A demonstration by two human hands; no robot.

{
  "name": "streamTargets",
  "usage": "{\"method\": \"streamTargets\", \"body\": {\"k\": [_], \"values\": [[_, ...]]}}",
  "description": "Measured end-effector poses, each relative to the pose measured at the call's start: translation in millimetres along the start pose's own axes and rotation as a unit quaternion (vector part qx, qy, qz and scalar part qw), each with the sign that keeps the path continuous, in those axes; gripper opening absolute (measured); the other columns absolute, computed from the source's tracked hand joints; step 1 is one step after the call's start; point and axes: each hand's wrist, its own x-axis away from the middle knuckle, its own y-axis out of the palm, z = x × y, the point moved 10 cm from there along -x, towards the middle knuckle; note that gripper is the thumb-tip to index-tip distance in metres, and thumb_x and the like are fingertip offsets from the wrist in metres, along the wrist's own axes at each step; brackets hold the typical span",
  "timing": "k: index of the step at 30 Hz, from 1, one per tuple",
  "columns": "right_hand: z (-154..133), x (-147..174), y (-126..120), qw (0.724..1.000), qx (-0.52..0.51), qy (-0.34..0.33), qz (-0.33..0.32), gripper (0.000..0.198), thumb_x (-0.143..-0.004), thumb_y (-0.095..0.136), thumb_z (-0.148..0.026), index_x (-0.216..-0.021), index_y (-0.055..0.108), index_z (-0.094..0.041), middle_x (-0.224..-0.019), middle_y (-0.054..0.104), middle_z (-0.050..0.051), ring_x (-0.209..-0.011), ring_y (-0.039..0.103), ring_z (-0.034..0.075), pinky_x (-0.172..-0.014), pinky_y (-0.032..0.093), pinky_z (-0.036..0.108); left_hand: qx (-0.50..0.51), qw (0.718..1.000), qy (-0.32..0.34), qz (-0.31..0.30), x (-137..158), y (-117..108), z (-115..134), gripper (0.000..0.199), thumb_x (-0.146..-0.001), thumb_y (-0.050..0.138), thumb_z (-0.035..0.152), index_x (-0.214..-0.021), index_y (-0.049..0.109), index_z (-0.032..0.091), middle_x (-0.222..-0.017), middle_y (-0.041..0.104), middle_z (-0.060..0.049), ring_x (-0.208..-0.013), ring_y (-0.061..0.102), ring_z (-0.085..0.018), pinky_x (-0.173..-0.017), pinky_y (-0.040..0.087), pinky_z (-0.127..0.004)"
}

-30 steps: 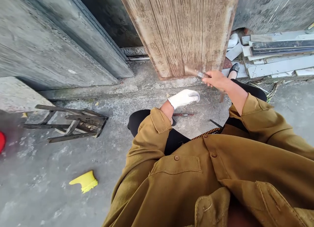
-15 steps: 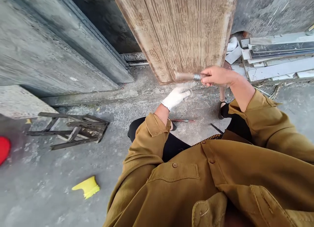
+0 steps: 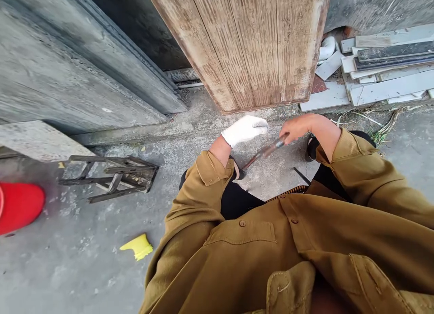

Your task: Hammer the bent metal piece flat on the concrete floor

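Observation:
My right hand [image 3: 298, 128], bare, is closed round one end of a brown wooden stick [image 3: 269, 149] with a silvery wire-like binding near the fingers. The stick slants down to the left, and its far end is blurred near my left shoe [image 3: 238, 169]. In a white glove, my left hand [image 3: 247, 129] is just left of it, fingers curled towards the thumb. Whatever it may hold is hidden. Beyond both hands leans a worn, grooved wooden panel [image 3: 257, 47], its lower edge on the concrete ledge.
A wooden stool [image 3: 118, 176] lies on its side at the left, near a red bucket [image 3: 23, 208]. A yellow scrap [image 3: 139, 247] is on the floor. White boards [image 3: 389, 90] are stacked at the right. A thin dark rod [image 3: 301, 175] lies between my legs.
My right hand has come lower and nearer me, turning the stick from level to slanting down-left. The red stick that lay separately on the floor is no longer distinct. The view has shifted slightly left.

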Motion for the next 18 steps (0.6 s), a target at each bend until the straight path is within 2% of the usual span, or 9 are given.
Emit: {"method": "streamTargets", "body": {"k": [2, 3, 4, 6, 8, 9, 13, 16, 18], "values": [[-24, 14, 10, 0.990, -0.092, -0.096, -0.051, 0.011, -0.088, 0.071, -0.028, -0.093, 0.072, -0.018, -0.070, 0.063, -0.001, -0.067, 0.057, 0.013, -0.063, 0.041, 0.025, 0.072, 0.997, -0.010, 0.008, -2, -4, -12, 0.023, -0.082, 0.066, 0.036, -0.083, 0.072, 0.014, -0.080, 0.070, -0.003, -0.073, 0.060, -0.014, -0.074, 0.048, -0.027], [-30, 22, 0, 0.980, -0.150, -0.128, -0.020, 0.014, -0.088, 0.073, -0.031, -0.094, 0.071, -0.018, -0.073, 0.064, -0.001, -0.069, 0.058, 0.013, -0.065, 0.043, 0.025, 0.110, 0.993, -0.023, 0.027, -3, -6, -20, 0.026, -0.082, 0.067, 0.039, -0.084, 0.071, 0.014, -0.081, 0.070, -0.004, -0.071, 0.059, -0.014, -0.071, 0.049, -0.027], [-31, 29, -16, 0.966, -0.210, -0.146, 0.046, 0.018, -0.088, 0.074, -0.034, -0.095, 0.070, -0.019, -0.076, 0.065, -0.001, -0.070, 0.058, 0.013, -0.067, 0.044, 0.025, 0.143, 0.988, -0.037, 0.051, -3, -8, -30, 0.028, -0.083, 0.068, 0.042, -0.086, 0.070, 0.014, -0.083, 0.070, -0.005, -0.068, 0.058, -0.013, -0.067, 0.048, -0.026], [-15, 44, -54, 0.914, -0.314, -0.138, 0.218, 0.024, -0.091, 0.072, -0.042, -0.096, 0.065, -0.019, -0.081, 0.065, 0.001, -0.071, 0.055, 0.013, -0.068, 0.046, 0.027, 0.182, 0.977, -0.059, 0.090, -1, -8, -43, 0.030, -0.085, 0.065, 0.044, -0.089, 0.068, 0.014, -0.084, 0.069, -0.005, -0.061, 0.054, -0.011, -0.060, 0.045, -0.024], [13, 53, -74, 0.864, -0.358, -0.080, 0.345, 0.027, -0.096, 0.067, -0.046, -0.095, 0.062, -0.020, -0.081, 0.063, 0.003, -0.070, 0.053, 0.014, -0.069, 0.046, 0.028, 0.174, 0.980, -0.059, 0.078, -1, 2, -42, 0.030, -0.088, 0.061, 0.043, -0.090, 0.069, 0.014, -0.083, 0.068, -0.004, -0.059, 0.053, -0.010, -0.059, 0.043, -0.024], [25, 52, -77, 0.857, -0.352, -0.038, 0.376, 0.027, -0.097, 0.065, -0.046, -0.095, 0.061, -0.020, -0.079, 0.061, 0.003, -0.070, 0.053, 0.015, -0.069, 0.046, 0.029, 0.155, 0.985, -0.054, 0.055, 0, 9, -36, 0.030, -0.089, 0.059, 0.042, -0.090, 0.070, 0.014, -0.081, 0.068, -0.003, -0.059, 0.052, -0.010, -0.060, 0.044, -0.024], [49, 31, -74, 0.905, -0.171, 0.106, 0.375, 0.023, -0.096, 0.064, -0.039, -0.098, 0.068, -0.016, -0.081, 0.064, 0.008, -0.078, 0.058, 0.021, -0.073, 0.044, 0.033, 0.078, 0.996, -0.032, -0.027, 4, 30, -10, 0.026, -0.088, 0.060, 0.037, -0.086, 0.072, 0.014, -0.078, 0.068, -0.001, -0.068, 0.057, -0.013, -0.071, 0.047, -0.026], [45, 15, -67, 0.939, -0.036, 0.131, 0.316, 0.026, -0.094, 0.065, -0.037, -0.106, 0.074, -0.014, -0.093, 0.069, 0.013, -0.085, 0.061, 0.024, -0.075, 0.043, 0.034, 0.039, 0.999, -0.017, -0.024, 6, 25, -1, 0.024, -0.087, 0.059, 0.035, -0.085, 0.072, 0.015, -0.080, 0.069, -0.001, -0.075, 0.060, -0.015, -0.079, 0.048, -0.027], [38, 6, -52, 0.963, 0.002, 0.126, 0.238, 0.027, -0.092, 0.068, -0.037, -0.105, 0.077, -0.015, -0.094, 0.072, 0.014, -0.084, 0.063, 0.025, -0.072, 0.043, 0.034, 0.016, 1.000, -0.024, -0.010, 6, 18, -4, 0.024, -0.087, 0.059, 0.035, -0.084, 0.072, 0.015, -0.076, 0.067, 0.000, -0.073, 0.059, -0.015, -0.077, 0.047, -0.028]]}}
